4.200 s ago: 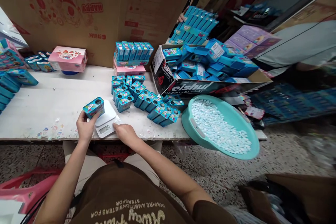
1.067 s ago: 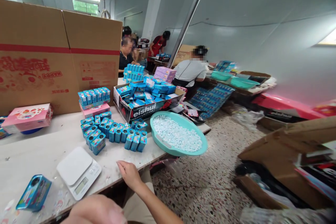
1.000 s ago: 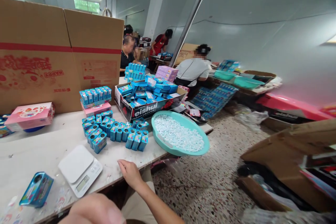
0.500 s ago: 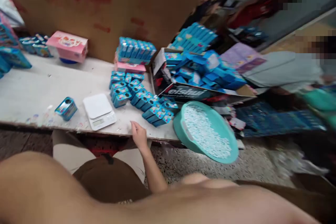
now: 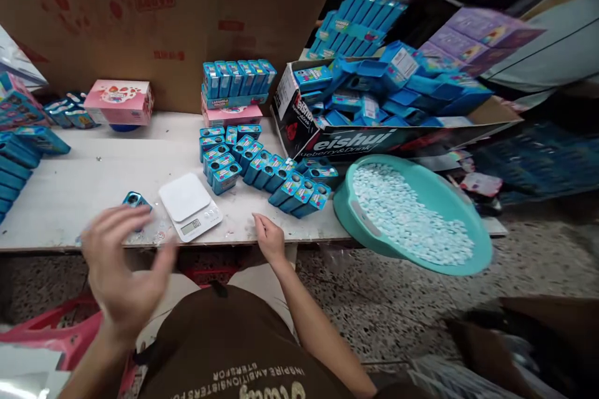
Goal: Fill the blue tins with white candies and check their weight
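My left hand (image 5: 125, 262), blurred, is raised near the table's front edge with its fingers apart and nothing visible in it. Just beyond it a small blue tin (image 5: 135, 201) stands on the table, partly hidden by the fingers. A white digital scale (image 5: 188, 206) lies to the right of that hand, its pan bare. My right hand (image 5: 270, 238) rests at the table edge with curled fingers; nothing shows in it. Several blue tins (image 5: 225, 177) with round dark openings stand in rows beyond it. To its right, a turquoise basin (image 5: 477, 243) holds many small pale pieces (image 5: 407, 212).
A cardboard box (image 5: 341, 140) full of blue tins stands behind the basin. Blue tins in a tray (image 5: 236, 84) sit on a pink box (image 5: 231, 115). Farther left are another pink box (image 5: 119, 103) and stacked blue packs (image 5: 16, 165). Purple boxes (image 5: 477, 37) lie at right.
The arm that filled the bottom of the view has drawn back, and my left hand now shows open by the lone tin. My right hand stays at the table edge. The view has shifted.
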{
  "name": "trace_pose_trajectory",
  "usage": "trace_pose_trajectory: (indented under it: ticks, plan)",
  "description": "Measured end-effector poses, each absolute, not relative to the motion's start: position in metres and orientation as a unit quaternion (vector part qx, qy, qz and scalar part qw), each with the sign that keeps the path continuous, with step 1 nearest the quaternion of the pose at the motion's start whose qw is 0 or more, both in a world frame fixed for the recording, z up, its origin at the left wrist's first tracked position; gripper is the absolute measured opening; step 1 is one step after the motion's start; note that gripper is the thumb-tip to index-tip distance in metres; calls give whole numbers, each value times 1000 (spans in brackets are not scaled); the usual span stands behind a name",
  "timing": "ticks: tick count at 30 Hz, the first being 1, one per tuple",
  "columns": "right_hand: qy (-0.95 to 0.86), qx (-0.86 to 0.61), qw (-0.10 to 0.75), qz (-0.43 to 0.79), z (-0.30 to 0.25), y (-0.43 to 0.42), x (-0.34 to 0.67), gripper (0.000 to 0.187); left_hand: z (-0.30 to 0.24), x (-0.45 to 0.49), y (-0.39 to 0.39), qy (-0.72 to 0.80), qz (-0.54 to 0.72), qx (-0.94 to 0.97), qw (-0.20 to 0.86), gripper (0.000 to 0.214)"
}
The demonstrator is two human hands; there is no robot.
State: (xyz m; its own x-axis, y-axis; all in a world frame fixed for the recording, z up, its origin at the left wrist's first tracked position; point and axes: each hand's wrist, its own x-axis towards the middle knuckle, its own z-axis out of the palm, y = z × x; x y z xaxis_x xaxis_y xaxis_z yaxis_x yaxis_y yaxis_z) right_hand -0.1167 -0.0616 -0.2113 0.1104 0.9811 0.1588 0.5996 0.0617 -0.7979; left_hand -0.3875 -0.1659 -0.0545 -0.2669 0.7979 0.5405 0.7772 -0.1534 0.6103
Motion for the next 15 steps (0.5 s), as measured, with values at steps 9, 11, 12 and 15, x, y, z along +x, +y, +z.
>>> trace_pose_trajectory:
  ticks: [9, 11, 12, 15]
  plan:
    - [-630, -640, 388, 207, -224, -56, -114, 37, -130, -454, -87, 794, 298, 529, -33, 64]
    - [-634, -639, 388, 198, -225, -56, -114, 37, -133, -457, -82, 804, 304, 511, -17, 50]
    - [-637, -637, 389, 194, -226, -56, -115, 37, -129, -456, -78, 805, 313, 503, -17, 46]
    - [-643, -630, 394, 185, -227, -56, -115, 38, -108, -444, -65, 787, 361, 499, -32, 47]
